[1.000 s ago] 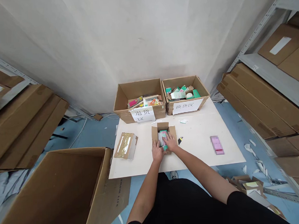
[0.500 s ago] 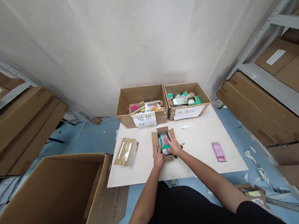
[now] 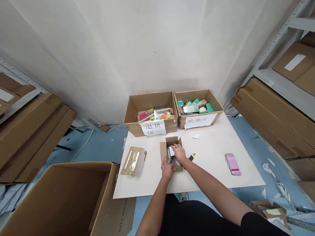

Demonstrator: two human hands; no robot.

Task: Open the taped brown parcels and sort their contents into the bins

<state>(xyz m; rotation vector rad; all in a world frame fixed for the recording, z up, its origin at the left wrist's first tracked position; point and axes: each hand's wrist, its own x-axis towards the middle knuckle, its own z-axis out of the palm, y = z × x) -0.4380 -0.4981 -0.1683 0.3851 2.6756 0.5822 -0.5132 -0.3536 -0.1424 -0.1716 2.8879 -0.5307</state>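
Observation:
A small open cardboard box (image 3: 164, 151) sits in the middle of the white table (image 3: 210, 172). My left hand (image 3: 166, 167) rests on its near left edge, fingers curled against the cardboard. My right hand (image 3: 179, 152) is over the box's inside, fingers closed round a small white and grey packet (image 3: 172, 151). Whatever else lies in the box is hidden by my hands.
Two labelled cartons stand at the table's far edge: the left carton (image 3: 149, 113) with colourful packs, the right carton (image 3: 198, 108) with green and white items. A flattened taped box (image 3: 133, 161) lies left, a pink item (image 3: 233, 163) right, a dark pen (image 3: 191, 156) beside my wrist. A large open carton (image 3: 56, 207) stands at lower left.
My right hand has moved from the green and pink pack to a white and grey packet, and the green pack no longer shows. The left hand has stayed at the box's edge.

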